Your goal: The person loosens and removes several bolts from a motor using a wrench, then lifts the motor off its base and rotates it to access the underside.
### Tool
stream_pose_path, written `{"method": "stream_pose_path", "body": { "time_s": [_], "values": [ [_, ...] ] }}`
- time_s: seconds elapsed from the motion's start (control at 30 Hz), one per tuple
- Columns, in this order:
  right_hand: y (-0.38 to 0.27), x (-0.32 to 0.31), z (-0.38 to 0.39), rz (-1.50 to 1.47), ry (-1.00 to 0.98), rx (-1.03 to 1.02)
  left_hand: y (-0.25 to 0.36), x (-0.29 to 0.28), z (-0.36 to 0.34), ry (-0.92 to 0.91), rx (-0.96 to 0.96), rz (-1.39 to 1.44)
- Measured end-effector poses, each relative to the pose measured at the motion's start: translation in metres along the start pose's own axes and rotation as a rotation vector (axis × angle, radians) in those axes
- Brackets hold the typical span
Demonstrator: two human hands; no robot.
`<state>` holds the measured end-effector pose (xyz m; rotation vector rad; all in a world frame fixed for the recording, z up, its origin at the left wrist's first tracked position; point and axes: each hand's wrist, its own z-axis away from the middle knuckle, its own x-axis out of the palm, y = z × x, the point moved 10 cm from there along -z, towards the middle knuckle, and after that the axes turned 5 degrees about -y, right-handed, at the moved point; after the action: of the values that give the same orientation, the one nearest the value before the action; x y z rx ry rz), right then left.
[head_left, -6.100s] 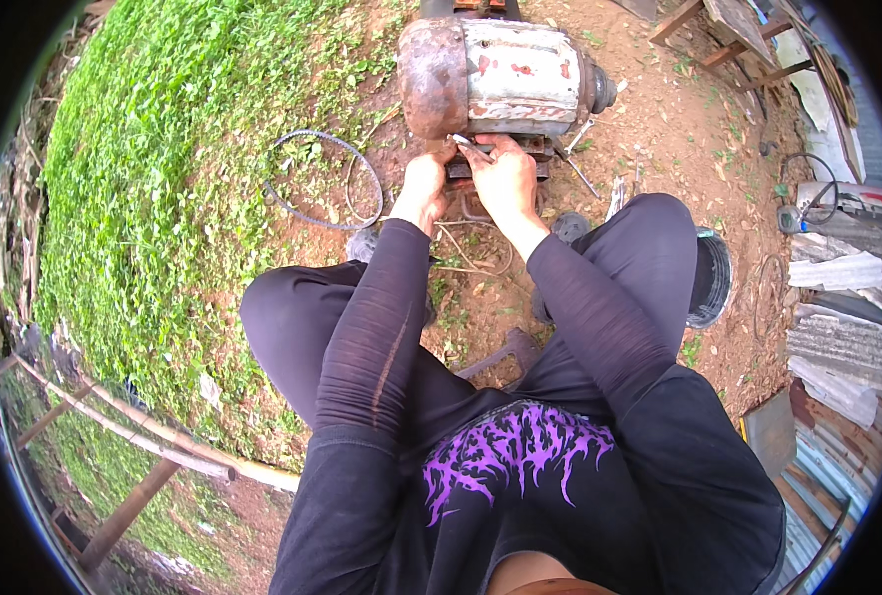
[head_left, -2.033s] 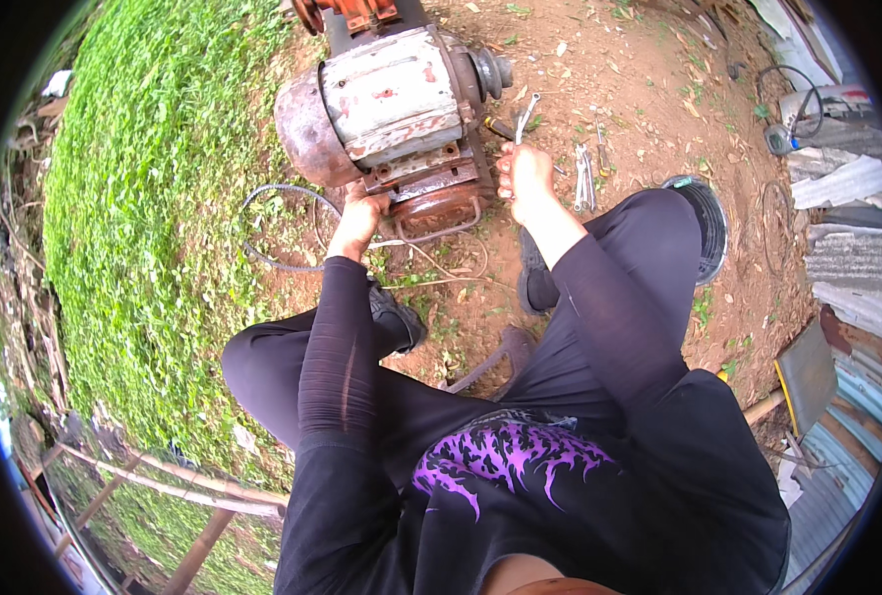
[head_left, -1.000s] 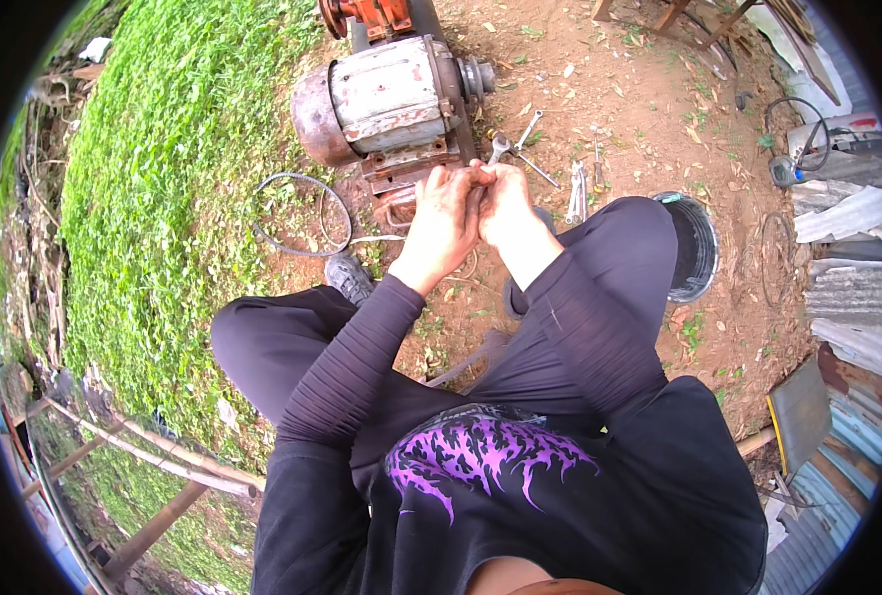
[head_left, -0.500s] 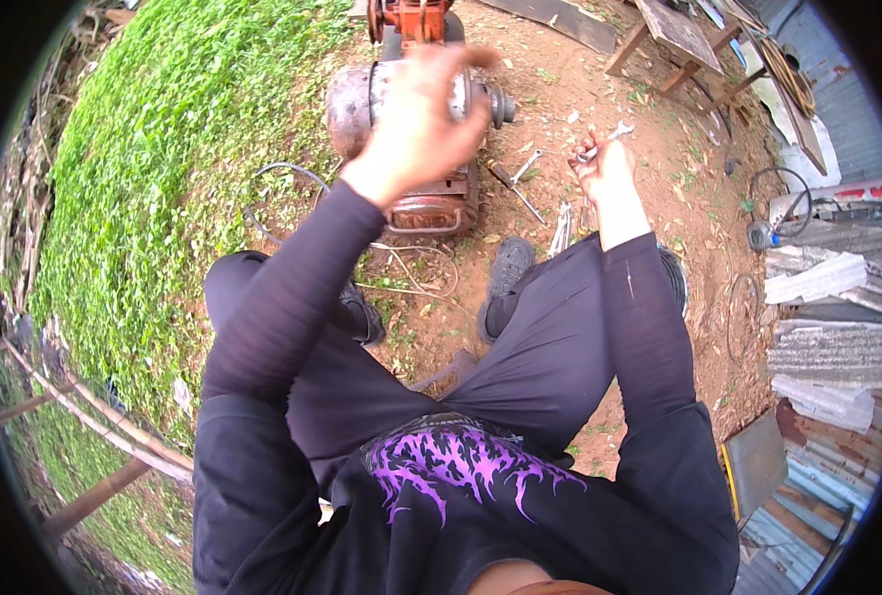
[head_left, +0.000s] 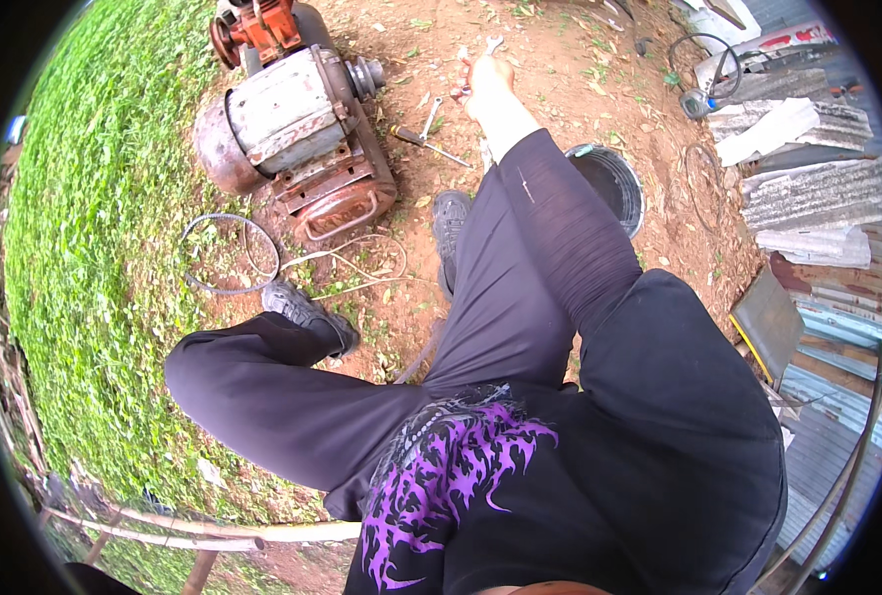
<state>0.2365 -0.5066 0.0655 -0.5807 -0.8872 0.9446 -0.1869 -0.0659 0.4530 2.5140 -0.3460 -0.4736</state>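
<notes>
My right hand [head_left: 488, 84] is closed round a wrench [head_left: 494, 46], whose open jaw sticks out beyond the fingers. It is held out over the dirt, right of a weathered electric motor [head_left: 287, 114] with a grey pulley [head_left: 365, 76]. That motor sits on a rusty base [head_left: 344, 206]. My left hand is out of the picture. On the ground between motor and right hand lie a screwdriver [head_left: 408, 135] and another wrench [head_left: 431, 118]. More tools there are mostly hidden by my right forearm.
Behind the motor stands an orange machine [head_left: 270, 28]. A black belt loop [head_left: 191, 277] and a pale cable [head_left: 356, 289] lie near my left shoe. A black bucket [head_left: 635, 198] stands beside my right forearm. Corrugated sheets [head_left: 816, 196] are piled at right; grass [head_left: 104, 218] covers the left.
My left hand, earlier raised over the motor, has left the view. The view has turned, so the motor appears farther left and the bucket shows. My right hand keeps its wrench.
</notes>
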Motion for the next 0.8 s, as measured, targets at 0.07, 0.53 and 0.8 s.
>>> {"method": "stream_pose_path", "body": {
  "time_s": [0.07, 0.53, 0.8],
  "values": [
    [0.002, 0.007, -0.003, 0.012, -0.029, 0.014, -0.012, 0.014, 0.055, -0.114, -0.144, 0.007],
    [-0.005, -0.021, -0.011, -0.125, -0.005, 0.084, -0.066, 0.051, 0.412, -0.707, -1.132, 0.04],
    [-0.005, -0.01, 0.01, -0.196, -0.084, 0.101, -0.075, 0.039, 0.443, -0.741, -1.232, 0.008]
  ]
}}
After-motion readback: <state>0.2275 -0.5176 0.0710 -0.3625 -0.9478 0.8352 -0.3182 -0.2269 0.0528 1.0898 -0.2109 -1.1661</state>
